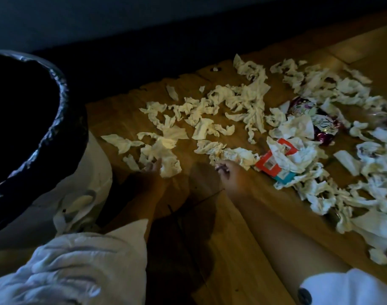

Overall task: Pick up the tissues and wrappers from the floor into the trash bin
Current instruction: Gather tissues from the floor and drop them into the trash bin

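Note:
Several crumpled white tissues [210, 111] lie scattered across the wooden floor [243, 238]. Among them on the right are a red and teal wrapper [268, 165] and a shiny purple wrapper [320, 126]. The trash bin [62, 119], lined with a black bag, stands at the left. My left hand [151, 171] reaches forward with its fingers extended, touching the near edge of a tissue [166, 157]. My right hand [226, 171] has its fingers curled at the near edge of another crumpled tissue [236, 155], seemingly pinching it.
A dark wall and a shadowed strip of floor run along the back. A white shoe [78, 208] sits beside the bin's base. The scene is dim and the right side is blurred. Bare floor lies between my forearms.

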A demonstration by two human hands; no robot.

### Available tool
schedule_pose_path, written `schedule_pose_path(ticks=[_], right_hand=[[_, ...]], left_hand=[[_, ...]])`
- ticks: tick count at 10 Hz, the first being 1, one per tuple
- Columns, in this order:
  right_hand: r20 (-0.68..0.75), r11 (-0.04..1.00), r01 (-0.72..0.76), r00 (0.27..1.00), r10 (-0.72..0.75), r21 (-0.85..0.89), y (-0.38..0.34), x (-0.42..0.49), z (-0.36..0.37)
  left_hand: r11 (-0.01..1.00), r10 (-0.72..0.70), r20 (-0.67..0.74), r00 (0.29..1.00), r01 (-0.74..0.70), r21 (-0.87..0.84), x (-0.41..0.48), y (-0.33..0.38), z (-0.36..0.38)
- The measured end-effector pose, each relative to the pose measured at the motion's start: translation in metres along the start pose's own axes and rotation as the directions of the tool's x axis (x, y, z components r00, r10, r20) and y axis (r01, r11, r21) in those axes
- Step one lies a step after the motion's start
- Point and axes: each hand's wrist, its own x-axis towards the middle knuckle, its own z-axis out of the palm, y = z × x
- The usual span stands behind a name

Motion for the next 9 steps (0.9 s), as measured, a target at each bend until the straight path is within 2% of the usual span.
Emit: schedule_pose_path(ticks=[1,2,3,4,5,6,7,9], right_hand=[[-0.087,0.983,-0.065,0.995,0.051,-0.172,0.005,0.028,-0.025],[-0.083,0.954,-0.125,0.991,0.106,-0.274,0.009,0.038,-0.031],[0.128,0.921,-0.153,0.969,0.211,-0.359,0.013,0.038,-0.036],[0.330,0.940,-0.105,0.919,0.216,-0.324,0.023,0.027,-0.032],[0.324,0.944,-0.127,0.918,0.228,-0.304,0.025,0.012,-0.032],[0.263,0.960,-0.161,0.939,0.221,-0.229,0.011,0.008,-0.037],[0.237,0.969,-0.242,0.940,0.246,-0.046,-0.023,0.009,-0.052],[0.195,0.967,-0.202,0.966,0.171,0.154,-0.102,0.011,-0.089]], left_hand=[[0.995,0.098,-0.044,0.994,-0.097,0.035,-0.004,0.010,0.016],[0.991,0.126,-0.059,0.990,-0.128,-0.038,-0.007,0.015,0.027],[0.988,0.142,-0.022,0.990,-0.143,-0.051,-0.014,0.016,0.029],[0.983,0.158,0.014,0.987,-0.156,-0.092,-0.018,0.017,0.037],[0.982,0.087,0.107,0.990,-0.067,-0.176,-0.027,0.027,0.032],[0.968,0.005,0.092,0.996,0.018,-0.250,-0.032,0.029,0.025],[0.933,0.046,0.118,0.992,0.000,-0.361,-0.047,0.044,0.002],[0.861,0.157,0.056,0.986,-0.109,-0.497,-0.092,0.080,-0.079]])
